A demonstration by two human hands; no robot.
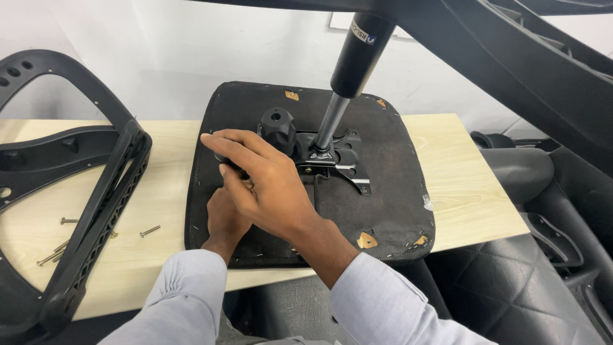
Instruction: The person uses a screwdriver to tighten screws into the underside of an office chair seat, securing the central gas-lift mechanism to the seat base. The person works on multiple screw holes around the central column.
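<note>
At the far left, around nine o'clock, a black plastic chair back frame (76, 185) lies on the pale wooden table (466, 191), not joined to anything. Just beside its lower edge, toward eight o'clock, several loose screws (150, 230) lie on the bare wood, apart from one another; that they are unused suggests fastening work is left to do.

In the middle of the table the chair seat (389, 172) lies upside down, its dark fabric underside up, with small tears showing wood at a few corners. The left hand (225, 220) rests on the seat at about six o'clock from its centre, mostly hidden under the other hand; I cannot tell how its fingers are set or whether they hold anything. The right hand (265, 179) crosses over it, fingers curled narrow around something dark and small at their tips, which the hand itself hides.

Touching the right hand's far side, at twelve o'clock, stands a black round knob (277, 128). Just right of it the metal seat plate (341, 163) sits flat on the seat, and the gas lift cylinder (348, 76) already stands in it, tilting up toward one o'clock into the chair base (511, 57) overhead. So the plate and lift look mounted; the back frame does not.

At the far right, around four o'clock, another black padded chair (511, 281) stands below the table's edge.
</note>
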